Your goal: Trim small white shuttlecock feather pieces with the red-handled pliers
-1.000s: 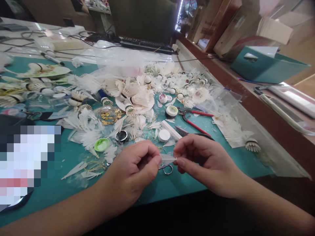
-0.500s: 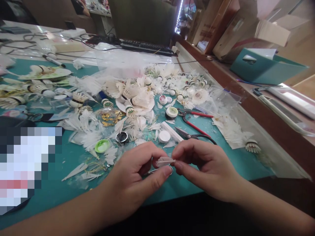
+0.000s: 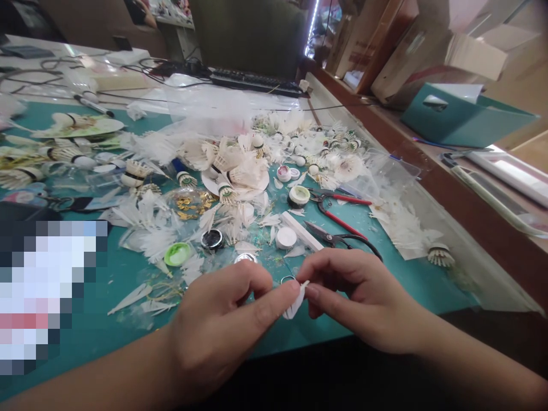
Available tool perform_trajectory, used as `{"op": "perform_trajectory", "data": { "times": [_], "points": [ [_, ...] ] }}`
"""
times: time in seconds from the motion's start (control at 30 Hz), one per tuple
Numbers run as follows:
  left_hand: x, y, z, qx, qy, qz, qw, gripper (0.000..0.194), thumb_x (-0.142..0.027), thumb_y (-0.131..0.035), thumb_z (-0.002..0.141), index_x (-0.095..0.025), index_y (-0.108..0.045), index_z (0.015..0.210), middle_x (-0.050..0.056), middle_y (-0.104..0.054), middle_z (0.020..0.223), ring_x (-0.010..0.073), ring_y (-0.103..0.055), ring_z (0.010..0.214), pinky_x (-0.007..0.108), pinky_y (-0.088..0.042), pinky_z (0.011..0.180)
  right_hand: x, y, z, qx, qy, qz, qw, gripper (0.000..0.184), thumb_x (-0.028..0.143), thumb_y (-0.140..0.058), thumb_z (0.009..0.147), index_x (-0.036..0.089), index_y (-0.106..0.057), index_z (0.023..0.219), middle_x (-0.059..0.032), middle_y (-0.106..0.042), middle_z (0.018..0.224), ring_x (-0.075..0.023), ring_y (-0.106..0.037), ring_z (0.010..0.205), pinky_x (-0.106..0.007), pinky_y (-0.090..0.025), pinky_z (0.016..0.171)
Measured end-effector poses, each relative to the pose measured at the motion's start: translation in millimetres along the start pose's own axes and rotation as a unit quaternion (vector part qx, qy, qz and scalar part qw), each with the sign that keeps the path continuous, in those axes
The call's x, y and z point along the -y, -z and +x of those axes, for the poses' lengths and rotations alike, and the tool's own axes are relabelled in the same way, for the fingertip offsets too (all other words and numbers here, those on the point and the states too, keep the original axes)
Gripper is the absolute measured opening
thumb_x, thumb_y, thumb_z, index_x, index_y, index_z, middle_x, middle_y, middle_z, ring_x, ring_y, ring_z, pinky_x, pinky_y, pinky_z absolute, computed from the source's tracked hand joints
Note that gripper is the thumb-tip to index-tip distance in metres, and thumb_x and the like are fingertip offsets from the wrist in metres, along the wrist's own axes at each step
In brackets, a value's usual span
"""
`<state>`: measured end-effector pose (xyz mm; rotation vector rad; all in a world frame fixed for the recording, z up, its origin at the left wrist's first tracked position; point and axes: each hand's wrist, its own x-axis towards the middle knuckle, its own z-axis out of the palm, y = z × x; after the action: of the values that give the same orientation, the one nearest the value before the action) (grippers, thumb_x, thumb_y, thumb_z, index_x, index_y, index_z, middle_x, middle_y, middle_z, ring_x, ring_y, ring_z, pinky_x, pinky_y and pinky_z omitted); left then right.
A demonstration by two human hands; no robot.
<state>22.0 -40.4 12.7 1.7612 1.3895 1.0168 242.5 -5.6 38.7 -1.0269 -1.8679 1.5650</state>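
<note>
A small white feather (image 3: 293, 306) hangs between my two hands, its vane pointing down and its quill tip up. My left hand (image 3: 233, 317) is closed, the thumb pressed against the feather near the quill. The fingertips of my right hand (image 3: 349, 291) pinch at the quill end from the other side. Just behind my left thumb shows a metal finger ring of small scissors (image 3: 287, 279); the rest is hidden, and I cannot tell whether they are held or lie on the mat.
Pliers with red handles (image 3: 346, 220) and black-handled shears (image 3: 338, 237) lie beyond my right hand. Around them are small pots, a white pot (image 3: 286, 238), a green lid (image 3: 177, 254), gold flakes (image 3: 190, 204), loose feathers and many shuttlecocks (image 3: 233, 171). A blurred-out object (image 3: 43, 291) lies at left.
The feather has turned from lying sideways between my hands to hanging downward. My left thumb has moved over it, and the scissors' ring appears higher, behind the thumb.
</note>
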Motion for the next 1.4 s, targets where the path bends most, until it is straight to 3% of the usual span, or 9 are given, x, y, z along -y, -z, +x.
{"op": "perform_trajectory", "data": {
  "times": [0.1,0.2,0.27,0.33,0.4,0.53,0.73,1.03,1.4],
  "points": [
    [0.3,3.0,1.0,-0.005,-0.062,0.026,0.998,0.032,-0.034,-0.070,0.095,-0.023,-0.066,0.065,-0.008,-0.057,0.052,0.0078,-0.055,0.043,0.013,-0.042,0.037,-0.6,0.4,0.3,0.001,0.006,0.006,1.000,0.013,0.029,-0.064,0.101,0.017,-0.069,0.100,-0.0012,-0.071,0.076,-0.0104,-0.066,0.067,-0.019,-0.051,0.060],
    [5.4,7.7,0.3,-0.012,-0.232,0.065,0.970,0.012,-0.016,-0.068,0.095,-0.025,-0.075,0.099,-0.004,-0.069,0.071,0.0095,-0.065,0.058,0.015,-0.054,0.052,-1.3,1.0,-0.8,-0.007,0.046,-0.029,0.998,0.010,0.025,-0.064,0.100,0.018,-0.070,0.099,-0.0006,-0.071,0.077,-0.0099,-0.064,0.068,-0.019,-0.051,0.062],
    [8.8,8.9,-2.1,-0.009,-0.283,0.061,0.957,0.040,-0.012,-0.068,0.093,-0.027,-0.065,0.130,-0.002,-0.074,0.088,0.0119,-0.070,0.072,0.019,-0.059,0.066,-1.2,1.5,-2.1,-0.008,0.068,-0.041,0.997,0.009,0.024,-0.065,0.100,0.018,-0.071,0.098,-0.0007,-0.071,0.077,-0.0101,-0.064,0.067,-0.020,-0.051,0.062],
    [10.9,7.9,-5.5,0.013,-0.225,0.018,0.974,0.058,-0.015,-0.065,0.096,-0.032,-0.048,0.148,-0.002,-0.071,0.094,0.0124,-0.068,0.074,0.022,-0.059,0.069,-0.8,1.5,-2.9,-0.010,0.066,-0.032,0.997,0.012,0.027,-0.065,0.100,0.018,-0.071,0.097,-0.0018,-0.072,0.078,-0.0110,-0.064,0.066,-0.021,-0.051,0.061],
    [11.9,4.8,-8.3,0.027,-0.131,-0.044,0.990,0.055,-0.015,-0.054,0.100,-0.037,-0.042,0.149,-0.003,-0.067,0.094,0.0117,-0.065,0.072,0.022,-0.057,0.065,-0.6,0.5,-2.5,-0.018,0.053,-0.017,0.998,0.014,0.029,-0.064,0.101,0.017,-0.071,0.096,-0.0034,-0.074,0.079,-0.0118,-0.064,0.066,-0.023,-0.051,0.059],
    [12.6,-1.9,-7.4,0.020,-0.025,-0.136,0.990,0.029,-0.015,-0.038,0.106,-0.030,-0.051,0.128,-0.002,-0.066,0.088,0.0131,-0.066,0.076,0.026,-0.055,0.071,-2.6,-3.8,0.6,-0.024,0.044,0.010,0.999,0.015,0.028,-0.065,0.100,0.017,-0.072,0.093,-0.0043,-0.074,0.079,-0.0117,-0.062,0.064,-0.023,-0.049,0.056],
    [3.2,1.1,-0.5,0.114,0.063,-0.156,0.979,0.011,-0.030,-0.046,0.107,-0.026,-0.056,0.107,-0.002,-0.070,0.085,0.0165,-0.067,0.078,0.030,-0.051,0.070,-6.8,-11.7,3.6,-0.018,0.035,0.042,0.998,0.013,0.029,-0.071,0.096,0.016,-0.073,0.093,-0.0029,-0.073,0.078,-0.0097,-0.059,0.062,-0.021,-0.046,0.053],
    [-13.7,3.7,3.2,0.132,0.034,-0.135,0.981,0.022,-0.033,-0.046,0.105,-0.025,-0.063,0.094,-0.003,-0.068,0.081,0.0145,-0.058,0.073,0.026,-0.045,0.065,-6.4,-19.8,5.7,-0.043,0.009,0.086,0.995,0.028,0.044,-0.077,0.092,0.016,-0.074,0.086,-0.0011,-0.068,0.067,-0.0100,-0.057,0.057,-0.021,-0.045,0.051],
    [-10.0,3.3,6.1,0.136,-0.007,-0.101,0.986,0.019,-0.028,-0.049,0.103,-0.024,-0.066,0.095,-0.003,-0.062,0.076,0.0132,-0.054,0.065,0.025,-0.046,0.064,-7.6,-21.7,4.0,-0.072,-0.006,0.096,0.993,0.024,0.039,-0.082,0.086,0.017,-0.072,0.083,0.0016,-0.064,0.059,-0.0091,-0.053,0.050,-0.021,-0.041,0.046]
  ]
}}
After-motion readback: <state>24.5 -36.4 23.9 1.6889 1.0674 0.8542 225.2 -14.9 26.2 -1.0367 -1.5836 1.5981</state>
